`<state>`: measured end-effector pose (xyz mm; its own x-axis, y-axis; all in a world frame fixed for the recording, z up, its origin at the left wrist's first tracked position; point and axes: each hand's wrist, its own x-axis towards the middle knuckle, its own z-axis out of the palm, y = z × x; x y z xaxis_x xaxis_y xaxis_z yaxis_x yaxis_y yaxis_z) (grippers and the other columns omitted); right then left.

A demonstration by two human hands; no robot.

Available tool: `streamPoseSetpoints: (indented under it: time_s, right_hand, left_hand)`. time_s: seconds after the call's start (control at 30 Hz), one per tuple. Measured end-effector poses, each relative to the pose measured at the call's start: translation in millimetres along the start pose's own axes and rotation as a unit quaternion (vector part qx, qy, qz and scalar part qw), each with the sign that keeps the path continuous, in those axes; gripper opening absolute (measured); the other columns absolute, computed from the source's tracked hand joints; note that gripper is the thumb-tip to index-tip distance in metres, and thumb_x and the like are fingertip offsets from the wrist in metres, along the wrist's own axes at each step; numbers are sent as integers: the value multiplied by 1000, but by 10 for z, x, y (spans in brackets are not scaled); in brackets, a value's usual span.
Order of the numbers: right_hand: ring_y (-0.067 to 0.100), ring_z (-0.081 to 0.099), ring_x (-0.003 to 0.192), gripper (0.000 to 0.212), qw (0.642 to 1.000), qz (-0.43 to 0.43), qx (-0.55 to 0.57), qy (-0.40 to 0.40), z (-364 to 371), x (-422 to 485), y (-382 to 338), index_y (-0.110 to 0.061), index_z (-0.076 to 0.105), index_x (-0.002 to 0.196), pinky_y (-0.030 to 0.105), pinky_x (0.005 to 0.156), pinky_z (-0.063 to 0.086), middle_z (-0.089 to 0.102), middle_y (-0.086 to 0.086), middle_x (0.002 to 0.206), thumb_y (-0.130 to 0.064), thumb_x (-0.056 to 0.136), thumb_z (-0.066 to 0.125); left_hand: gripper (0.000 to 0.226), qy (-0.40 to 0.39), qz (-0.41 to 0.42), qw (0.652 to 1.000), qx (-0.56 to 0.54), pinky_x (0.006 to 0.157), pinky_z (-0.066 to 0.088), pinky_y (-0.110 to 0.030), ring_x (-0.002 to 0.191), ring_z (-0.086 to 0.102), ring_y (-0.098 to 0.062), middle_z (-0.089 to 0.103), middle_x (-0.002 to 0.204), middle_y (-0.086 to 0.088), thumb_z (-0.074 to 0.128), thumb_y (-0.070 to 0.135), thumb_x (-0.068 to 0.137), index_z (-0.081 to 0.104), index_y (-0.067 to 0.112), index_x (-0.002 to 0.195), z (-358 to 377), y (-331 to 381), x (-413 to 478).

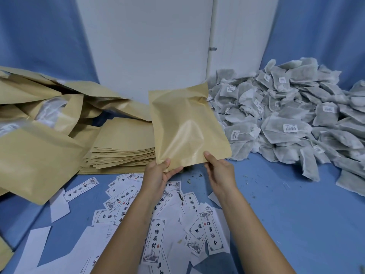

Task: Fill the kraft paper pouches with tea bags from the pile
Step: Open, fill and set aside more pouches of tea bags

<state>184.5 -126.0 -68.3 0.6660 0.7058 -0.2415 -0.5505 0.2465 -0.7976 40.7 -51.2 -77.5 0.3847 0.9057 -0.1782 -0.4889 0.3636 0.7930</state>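
I hold one kraft paper pouch (187, 125) upright above the blue table, its near edge toward me. My left hand (158, 175) grips the pouch's lower left corner, thumb on top. My right hand (219, 171) pinches the lower right edge with the thumb on the front face. A large pile of grey tea bags (292, 119) with small white labels lies to the right, just behind and beside the pouch. A flat stack of empty pouches (122, 147) lies to the left of the held one.
Filled or puffed kraft pouches (35, 155) are heaped at the far left. Several white printed labels (156, 240) are scattered on the blue table (286, 214) under my forearms. A white wall panel (148, 46) stands behind.
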Motion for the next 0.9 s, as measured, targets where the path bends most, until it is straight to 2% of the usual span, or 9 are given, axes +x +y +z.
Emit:
streamPoseSetpoints:
  time_s: [0.1, 0.17, 0.23, 0.37, 0.53, 0.6, 0.7, 0.8, 0.9]
  right_hand:
    - [12, 64, 68, 14, 999, -19, -26, 29, -1, 11, 21, -6, 62, 71, 14, 56, 52, 68, 6, 81, 0, 82, 69]
    - [13, 66, 78, 4, 1000, -6, 6, 16, -8, 6, 32, -3, 64, 84, 15, 63, 55, 69, 6, 90, 1, 84, 66]
    - [13, 67, 88, 13, 1000, 2, 24, -15, 20, -6, 58, -1, 65, 98, 18, 72, 56, 71, 4, 97, -1, 85, 65]
    - [10, 69, 71, 2, 998, -27, -50, -8, 64, -61, 121, -4, 69, 83, 17, 60, 53, 73, 1, 83, -5, 83, 70]
    - [11, 65, 65, 9, 999, -28, -44, -4, 88, -110, 171, -8, 66, 75, 16, 58, 51, 71, 2, 75, -7, 83, 70]
    - [12, 67, 67, 6, 997, -22, -63, -28, 120, -148, 189, -4, 67, 78, 16, 59, 52, 72, 5, 76, -6, 82, 71]
    - [17, 61, 62, 11, 996, -21, -91, 1, 118, -154, 199, -3, 65, 73, 19, 60, 52, 66, 7, 69, -6, 80, 72]
    - [14, 66, 63, 8, 999, -12, -47, -8, 118, -154, 198, -1, 65, 76, 18, 59, 53, 70, 5, 69, -3, 81, 70]
    - [21, 68, 76, 8, 998, 2, -41, -45, 158, -168, 263, 4, 65, 79, 27, 73, 56, 71, 14, 83, -2, 82, 69]
  left_hand:
    - [7, -12, -5, 1000, 2, 61, 58, -33, 79, 72, -24, 71, 90, -12, 52, -8, 90, 56, -5, 96, -9, 24, -11]
    - [9, -18, -5, 1000, 9, 62, 58, -33, 83, 70, -25, 71, 92, -12, 52, -8, 90, 57, -5, 98, -2, 25, -17]
    - [10, -23, -6, 1000, 2, 62, 58, -32, 83, 70, -25, 72, 91, -12, 51, -8, 91, 57, -6, 99, 14, 17, -15]
    - [11, -44, -8, 999, 0, 61, 58, -30, 81, 72, -23, 74, 86, -10, 51, -7, 91, 57, -6, 99, 22, 12, -16]
    - [13, -41, 3, 999, 22, 63, 58, -31, 86, 70, -25, 71, 97, -14, 53, -4, 91, 58, -4, 103, 1, -13, -13]
    - [13, -31, 2, 999, 37, 63, 59, -30, 86, 69, -25, 68, 101, -15, 55, 0, 91, 59, -2, 103, 15, -40, -11]
    - [12, -28, 6, 998, 50, 66, 60, -33, 84, 69, -21, 69, 99, -11, 54, 10, 94, 60, 3, 102, 28, -75, -4]
    - [25, -33, 17, 997, 75, 74, 59, -39, 88, 68, -21, 71, 97, -7, 43, 27, 101, 61, 10, 106, 57, -113, 6]
    - [31, -24, 22, 993, 109, 76, 59, -37, 88, 67, -25, 68, 98, -12, 42, 29, 101, 60, 5, 112, 80, -174, 10]
